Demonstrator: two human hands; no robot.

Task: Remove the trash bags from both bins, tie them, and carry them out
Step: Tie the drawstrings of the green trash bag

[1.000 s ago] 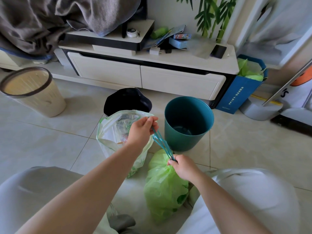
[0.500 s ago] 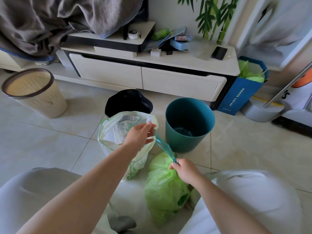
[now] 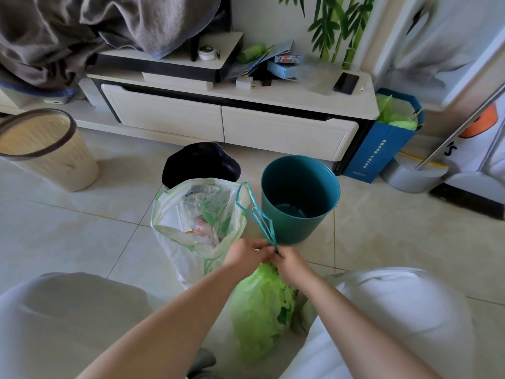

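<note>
Two hands meet at the top of the green bag (image 3: 259,310), which sits on the floor (image 3: 82,228) between the person's knees. A second ago the left hand (image 3: 246,257) was up high, next to the top of the white bag (image 3: 191,214), and it pulled the blue string (image 3: 269,233) tight. Now it has come down right beside the right hand (image 3: 292,265). Its fingers are curled and pinch the string low down, where it comes out of the green bag. The right hand has stayed in its place. It grips the bunched neck of the green bag.

The string is no longer pulled straight. It stands up from the hands in loose loops, and the top loop leans over the edge of the white bag.

The white bag stands on the floor just left of the hands. Its mouth is open and some trash shows inside. It has not moved. The teal bin (image 3: 300,222) is right behind the hands and has no bag in it. The black bin (image 3: 200,162) is behind the white bag. Both bins are where they were before.

A tan basket (image 3: 54,165) stands far to the left. A low cabinet (image 3: 273,132) runs along the wall, with a blue paper bag (image 3: 382,151) at its right end.
</note>
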